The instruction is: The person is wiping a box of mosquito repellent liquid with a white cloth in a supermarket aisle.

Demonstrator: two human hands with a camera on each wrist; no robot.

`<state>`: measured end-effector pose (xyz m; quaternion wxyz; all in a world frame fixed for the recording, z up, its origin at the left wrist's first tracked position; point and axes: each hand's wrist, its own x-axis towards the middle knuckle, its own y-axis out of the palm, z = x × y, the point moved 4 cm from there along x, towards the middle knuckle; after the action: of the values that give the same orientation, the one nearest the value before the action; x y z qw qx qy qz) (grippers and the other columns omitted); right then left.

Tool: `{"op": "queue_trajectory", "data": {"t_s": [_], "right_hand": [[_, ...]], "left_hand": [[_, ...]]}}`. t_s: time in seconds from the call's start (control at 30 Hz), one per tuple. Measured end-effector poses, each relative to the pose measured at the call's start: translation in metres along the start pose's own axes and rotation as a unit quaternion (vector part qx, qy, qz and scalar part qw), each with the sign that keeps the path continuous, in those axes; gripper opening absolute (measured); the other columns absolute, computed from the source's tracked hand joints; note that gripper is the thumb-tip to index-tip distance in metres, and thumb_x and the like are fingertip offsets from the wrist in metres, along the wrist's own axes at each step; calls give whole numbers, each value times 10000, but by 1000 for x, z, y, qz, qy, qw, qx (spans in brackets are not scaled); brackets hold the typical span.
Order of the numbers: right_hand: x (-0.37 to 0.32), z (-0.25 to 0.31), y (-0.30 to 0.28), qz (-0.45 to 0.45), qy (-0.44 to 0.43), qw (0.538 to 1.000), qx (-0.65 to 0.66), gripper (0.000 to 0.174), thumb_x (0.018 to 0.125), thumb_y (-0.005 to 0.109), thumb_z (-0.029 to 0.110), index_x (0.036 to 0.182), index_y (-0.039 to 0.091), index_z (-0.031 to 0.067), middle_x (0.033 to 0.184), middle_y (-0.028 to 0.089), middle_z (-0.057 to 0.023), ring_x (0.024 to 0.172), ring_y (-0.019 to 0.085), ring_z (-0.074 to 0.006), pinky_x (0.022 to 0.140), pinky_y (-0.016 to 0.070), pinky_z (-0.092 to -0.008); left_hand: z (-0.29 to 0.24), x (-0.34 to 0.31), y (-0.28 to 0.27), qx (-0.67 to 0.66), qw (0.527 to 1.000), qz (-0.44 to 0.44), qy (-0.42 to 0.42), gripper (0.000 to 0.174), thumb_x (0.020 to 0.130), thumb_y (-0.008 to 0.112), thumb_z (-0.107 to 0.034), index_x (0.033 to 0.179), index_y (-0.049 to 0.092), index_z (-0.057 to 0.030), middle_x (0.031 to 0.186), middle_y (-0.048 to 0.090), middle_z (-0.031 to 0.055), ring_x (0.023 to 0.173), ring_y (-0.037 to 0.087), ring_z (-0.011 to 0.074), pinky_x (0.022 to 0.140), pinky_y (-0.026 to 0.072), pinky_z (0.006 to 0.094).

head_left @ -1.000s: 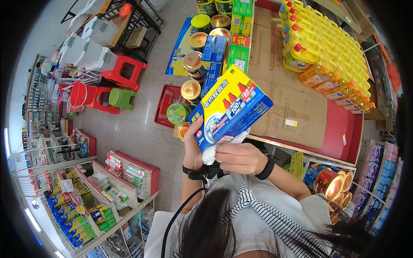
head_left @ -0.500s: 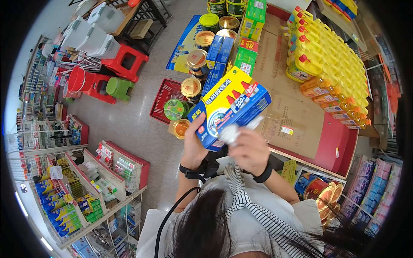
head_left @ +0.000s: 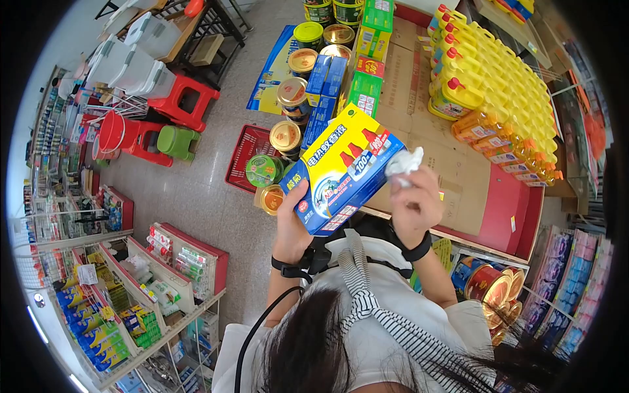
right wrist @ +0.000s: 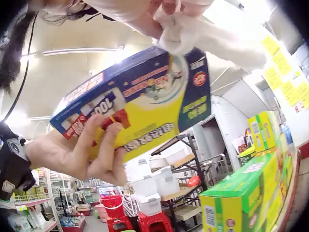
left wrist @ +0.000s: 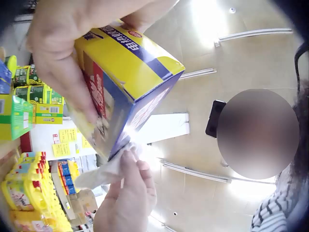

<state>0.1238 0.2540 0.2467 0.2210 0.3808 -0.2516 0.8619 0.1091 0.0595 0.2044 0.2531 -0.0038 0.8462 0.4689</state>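
The left hand (head_left: pixel 292 221) grips a blue and yellow box (head_left: pixel 347 167) by its lower left end, thumb on the printed face. A crumpled white cloth or tissue (head_left: pixel 405 164) is pinched in the fingers of the right hand (head_left: pixel 417 204), at the box's right end. From the left wrist view, the white cloth (left wrist: pixel 108 173) lies against an edge of the box (left wrist: pixel 130 72), held by the right hand (left wrist: pixel 126 203). The right wrist view has the left hand's fingers (right wrist: pixel 104 152) spread over the box (right wrist: pixel 145 96), with the cloth (right wrist: pixel 181 34) at its upper side.
A cardboard-covered red display table (head_left: pixel 419 131) holds yellow jugs (head_left: pixel 455 98), orange bottles (head_left: pixel 495 144) and green boxes (head_left: pixel 364 92). Tins (head_left: pixel 293 92) and a red basket (head_left: pixel 244 157) stand beside it. Stocked shelves (head_left: pixel 141 288) are at the lower left, red stools (head_left: pixel 183 103) beyond.
The right hand has moved with the white cloth from the box's lower left edge, across its front, to its right end. The left hand keeps its grip on the box.
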Motion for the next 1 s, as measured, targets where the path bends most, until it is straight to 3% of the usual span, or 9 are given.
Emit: {"op": "queue_trajectory", "data": {"t_s": [0.03, 0.17, 0.33, 0.43, 0.63, 0.7, 0.77, 0.83, 1.0], "right_hand": [[-1, 8, 3, -1, -17, 1000, 8, 237, 600, 736, -88, 691, 653, 114, 881, 668, -78, 901, 656, -303, 801, 531, -400], [-20, 43, 23, 231, -127, 942, 207, 140, 655, 672, 25, 786, 624, 13, 1037, 663, -151, 1010, 643, -324, 873, 539, -415], [-34, 29, 16, 265, -196, 917, 223, 135, 666, 668, 75, 779, 632, 9, 1048, 667, -136, 1078, 612, -324, 842, 553, -397], [-19, 9, 3, 224, -152, 945, 181, 73, 674, 680, 32, 720, 625, 38, 992, 680, -137, 1014, 646, -317, 823, 552, -407], [4, -11, -5, -6, -19, 1000, -2, 231, 611, 731, -85, 667, 594, 93, 919, 686, -95, 897, 659, -311, 769, 529, -400], [-6, 6, 5, 27, -31, 999, 25, 220, 617, 727, -65, 664, 593, 103, 913, 682, -86, 903, 656, -298, 770, 531, -392], [-28, 18, 19, 146, -85, 975, 147, 100, 691, 685, 28, 736, 622, 92, 1014, 676, -109, 1007, 645, -296, 830, 536, -414], [-41, 37, 30, 262, -131, 929, 227, 172, 684, 669, 74, 850, 628, 53, 1056, 663, -131, 1048, 629, -324, 888, 528, -418], [-50, 27, 21, 297, -271, 897, 182, 151, 666, 677, 79, 806, 642, 36, 1060, 664, -135, 1061, 625, -323, 895, 531, -397]], "left_hand": [[2, 1, 0, 1, 1000, 1, -1, 470, 917, 560, -185, 1301, 417, 45, 1236, 579, 206, 1068, 628, 293, 916, 526, 413], [9, 4, -4, -22, 1000, 1, 4, 410, 918, 552, -162, 1263, 459, 39, 1192, 605, 201, 1041, 638, 286, 905, 530, 416], [13, 4, -15, 0, 1000, -16, -3, 411, 916, 546, -162, 1267, 457, 32, 1196, 602, 205, 1030, 639, 295, 916, 523, 427], [17, 7, -17, -8, 1000, 7, -10, 427, 919, 551, -172, 1274, 455, 45, 1205, 602, 190, 1052, 635, 272, 917, 525, 397], [15, 5, -8, 28, 1000, -6, 8, 462, 924, 551, -204, 1294, 436, 46, 1229, 590, 189, 1066, 630, 273, 920, 524, 404], [17, 6, -10, 8, 1000, -4, -4, 461, 925, 547, -210, 1293, 439, 46, 1220, 594, 194, 1060, 631, 277, 914, 527, 408], [19, 8, -10, -12, 1000, -3, -20, 461, 927, 543, -215, 1291, 441, 47, 1210, 598, 198, 1054, 632, 282, 908, 529, 413], [16, 6, -5, -39, 998, -11, -39, 460, 929, 537, -230, 1286, 447, 47, 1189, 607, 207, 1026, 641, 290, 897, 533, 417], [11, 5, -11, -52, 997, -2, -57, 444, 929, 540, -232, 1270, 463, 42, 1194, 603, 220, 1008, 651, 295, 901, 532, 418]]}}
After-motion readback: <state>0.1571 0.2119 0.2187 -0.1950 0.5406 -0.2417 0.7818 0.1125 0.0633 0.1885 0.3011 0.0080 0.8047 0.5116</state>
